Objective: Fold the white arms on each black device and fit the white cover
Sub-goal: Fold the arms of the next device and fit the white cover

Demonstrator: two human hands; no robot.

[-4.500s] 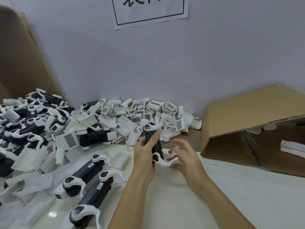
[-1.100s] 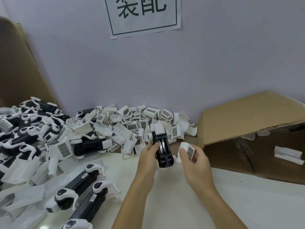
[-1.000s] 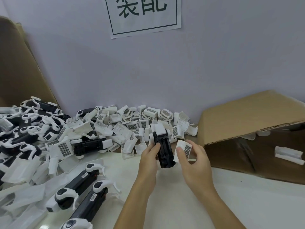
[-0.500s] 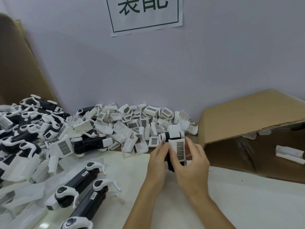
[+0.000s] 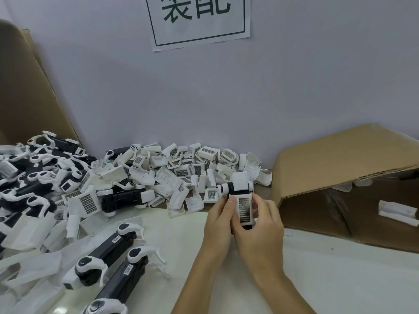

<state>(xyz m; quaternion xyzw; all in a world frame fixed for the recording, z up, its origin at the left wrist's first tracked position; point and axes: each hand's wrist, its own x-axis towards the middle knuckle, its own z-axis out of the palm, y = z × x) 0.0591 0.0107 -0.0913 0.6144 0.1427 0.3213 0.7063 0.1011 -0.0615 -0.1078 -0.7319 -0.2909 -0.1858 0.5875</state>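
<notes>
Both hands hold one black device [image 5: 231, 186] upright above the white table, its white arms folded in at the top. A white cover [image 5: 244, 209] with a dark grid patch lies against the device's front. My left hand [image 5: 218, 220] grips the device from the left, thumb by the cover's edge. My right hand [image 5: 260, 230] wraps the cover and the device from the right and below. The device's lower body is hidden behind my fingers.
Two black devices [image 5: 106, 250] with arms spread lie at the lower left. A heap of white covers [image 5: 181, 168] runs along the wall, and a larger pile of devices [image 5: 34, 177] fills the left. An open cardboard box [image 5: 340, 168] lies on its side at the right.
My right hand brought the white cover from beside the device onto its front. Both hands now close round device and cover together, slightly further right.
</notes>
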